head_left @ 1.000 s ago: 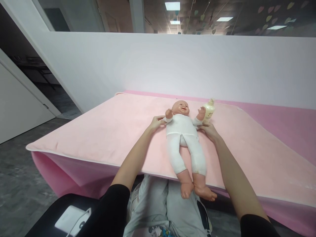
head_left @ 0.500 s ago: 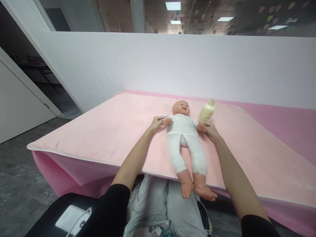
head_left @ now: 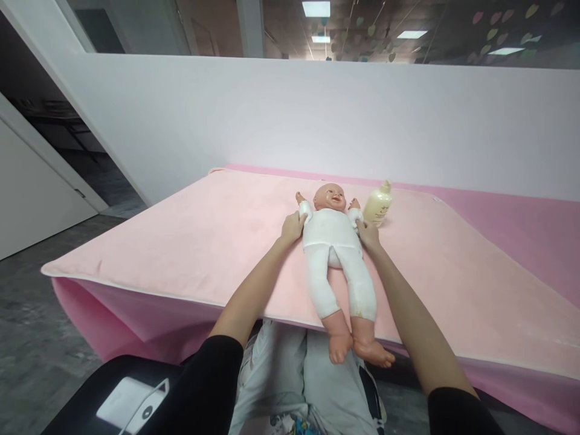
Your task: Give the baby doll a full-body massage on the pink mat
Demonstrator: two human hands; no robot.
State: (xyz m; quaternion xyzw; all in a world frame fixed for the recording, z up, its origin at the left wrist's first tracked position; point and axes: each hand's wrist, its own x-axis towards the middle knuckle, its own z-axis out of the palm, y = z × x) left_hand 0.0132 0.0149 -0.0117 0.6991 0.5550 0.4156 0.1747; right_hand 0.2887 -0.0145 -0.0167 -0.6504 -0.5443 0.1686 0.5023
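A baby doll [head_left: 333, 229] in a white suit lies face up on the pink cloth, its bare feet over the front edge. Both of its arms are bent upward, with the hands beside the head. My left hand [head_left: 293, 228] is closed on the doll's arm at the left of the picture, near the elbow. On the other side, my right hand [head_left: 368, 234] grips the other arm by its white sleeve. Just behind my right hand stands a pale yellow pump bottle [head_left: 379, 204].
The pink-covered table [head_left: 181, 241] meets a white wall [head_left: 294, 115] at the back. My legs are under its front edge. A white device [head_left: 131, 403] with a cable lies on something black at the lower left.
The doll's arms have swung from down at its sides to up beside its head. Both my hands have moved inward and now hold the upper parts of those arms.
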